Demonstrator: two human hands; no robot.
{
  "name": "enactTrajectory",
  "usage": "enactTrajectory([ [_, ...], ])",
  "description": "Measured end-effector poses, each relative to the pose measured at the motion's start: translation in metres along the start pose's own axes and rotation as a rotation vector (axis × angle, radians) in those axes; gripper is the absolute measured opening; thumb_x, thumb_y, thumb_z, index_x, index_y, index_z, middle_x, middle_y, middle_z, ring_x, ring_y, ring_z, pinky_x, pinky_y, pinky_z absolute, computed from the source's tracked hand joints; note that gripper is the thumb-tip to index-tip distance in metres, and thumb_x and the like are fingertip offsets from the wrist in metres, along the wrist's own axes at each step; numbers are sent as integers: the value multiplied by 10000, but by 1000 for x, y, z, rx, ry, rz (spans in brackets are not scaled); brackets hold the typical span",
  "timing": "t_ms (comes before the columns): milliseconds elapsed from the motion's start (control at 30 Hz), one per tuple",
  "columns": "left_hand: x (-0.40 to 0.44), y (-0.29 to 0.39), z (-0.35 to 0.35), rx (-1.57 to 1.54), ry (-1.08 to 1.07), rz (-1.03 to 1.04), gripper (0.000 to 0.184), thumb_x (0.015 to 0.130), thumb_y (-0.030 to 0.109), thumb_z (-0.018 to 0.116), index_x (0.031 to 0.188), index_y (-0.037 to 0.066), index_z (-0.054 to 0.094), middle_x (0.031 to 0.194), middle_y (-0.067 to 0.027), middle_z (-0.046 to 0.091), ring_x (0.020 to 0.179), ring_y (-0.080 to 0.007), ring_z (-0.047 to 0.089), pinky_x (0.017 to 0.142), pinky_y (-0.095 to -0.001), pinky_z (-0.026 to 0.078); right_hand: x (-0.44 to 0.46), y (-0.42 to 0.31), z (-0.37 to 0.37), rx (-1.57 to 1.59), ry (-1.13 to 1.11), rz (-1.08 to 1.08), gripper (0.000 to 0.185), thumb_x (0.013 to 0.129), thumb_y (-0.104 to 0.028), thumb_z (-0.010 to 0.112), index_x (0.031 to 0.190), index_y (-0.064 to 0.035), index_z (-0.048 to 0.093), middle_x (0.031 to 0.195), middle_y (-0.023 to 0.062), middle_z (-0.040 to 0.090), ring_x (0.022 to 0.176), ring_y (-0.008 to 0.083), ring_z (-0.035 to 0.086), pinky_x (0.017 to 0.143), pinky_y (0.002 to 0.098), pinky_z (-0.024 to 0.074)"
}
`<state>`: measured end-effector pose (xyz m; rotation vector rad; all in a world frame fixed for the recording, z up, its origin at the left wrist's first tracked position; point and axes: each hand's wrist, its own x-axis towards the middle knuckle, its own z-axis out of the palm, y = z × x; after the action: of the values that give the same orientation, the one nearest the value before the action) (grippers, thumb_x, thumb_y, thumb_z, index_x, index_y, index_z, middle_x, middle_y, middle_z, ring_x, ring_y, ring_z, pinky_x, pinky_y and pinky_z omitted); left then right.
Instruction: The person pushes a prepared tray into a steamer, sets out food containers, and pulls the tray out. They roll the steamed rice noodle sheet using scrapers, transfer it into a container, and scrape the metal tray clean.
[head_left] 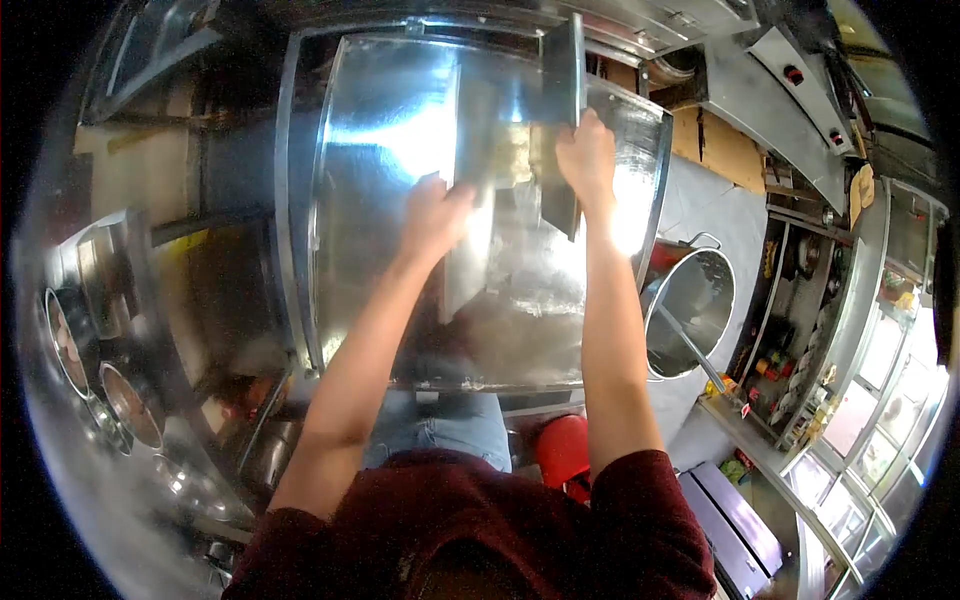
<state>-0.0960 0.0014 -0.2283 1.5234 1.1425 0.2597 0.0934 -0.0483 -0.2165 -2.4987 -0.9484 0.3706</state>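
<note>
My left hand (437, 218) is closed on the edge of a long flat metal panel (476, 130), which stands tilted and is slightly blurred. A second flat metal panel (563, 85) stands upright on edge, its rim gripped by my right hand (588, 160). Both panels are over a shiny stainless-steel surface (365, 260) in front of me, with a gap between them. Glare and reflections hide where their lower edges meet the metal.
Right of the steel surface stands a large pot (733, 290) with a long-handled utensil (690, 345) leaning in it. A red object (565, 450) is below the near edge. Metal containers (132, 403) line the left side. A purple box (735, 530) sits lower right.
</note>
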Motion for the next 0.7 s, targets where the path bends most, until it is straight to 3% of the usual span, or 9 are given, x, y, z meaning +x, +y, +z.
enactTrajectory([
  [67, 7, 22, 14, 206, -30, -54, 295, 712, 208, 508, 674, -83, 536, 622, -216, 542, 594, -277, 550, 553, -387, 399, -15, -2, -11, -9, 25, 7, 193, 722, -144, 510, 785, 36, 481, 690, 252, 558, 707, 409, 547, 661, 461, 423],
  [167, 21, 1, 38, 194, 24, 48, 310, 697, 221, 473, 652, -78, 541, 643, -280, 525, 640, -416, 537, 581, -452, 419, -41, -7, -9, -61, -91, -15, 209, 744, -121, 487, 804, 80, 483, 723, 286, 542, 728, 424, 537, 651, 448, 427],
  [200, 26, -4, 45, 227, 37, 47, 300, 693, 209, 470, 649, -79, 541, 650, -282, 525, 646, -419, 535, 590, -452, 421, -47, -5, 2, -87, -110, -52, 203, 742, -112, 482, 803, 82, 484, 724, 293, 539, 729, 424, 539, 651, 450, 430],
  [267, 32, -14, 59, 298, 62, 50, 282, 685, 186, 463, 643, -81, 540, 663, -285, 526, 659, -426, 533, 608, -452, 427, -51, 23, 52, 10, -134, 78, 191, 728, -97, 481, 793, 82, 500, 730, 311, 531, 732, 428, 542, 651, 453, 434],
  [433, 28, -16, 64, 292, 153, 10, 234, 656, 156, 482, 641, -70, 539, 686, -281, 533, 690, -425, 530, 627, -451, 427, -55, 27, 56, 47, -176, 156, 172, 702, -89, 496, 675, 75, 541, 715, 279, 550, 727, 408, 549, 638, 432, 439],
  [533, 28, -22, 62, 233, 124, -50, 227, 657, 148, 479, 650, -73, 529, 695, -279, 533, 695, -423, 527, 636, -450, 425, -72, 33, 30, 75, -152, 216, 154, 718, -84, 489, 771, 58, 512, 702, 259, 564, 734, 413, 554, 656, 442, 449],
  [700, 26, -21, 61, 255, 92, -54, 229, 662, 152, 486, 678, -73, 524, 706, -272, 536, 716, -410, 527, 657, -437, 423, -92, 50, 28, 53, -204, 195, 193, 739, -129, 481, 755, 62, 505, 680, 272, 554, 702, 427, 549, 645, 464, 440],
])
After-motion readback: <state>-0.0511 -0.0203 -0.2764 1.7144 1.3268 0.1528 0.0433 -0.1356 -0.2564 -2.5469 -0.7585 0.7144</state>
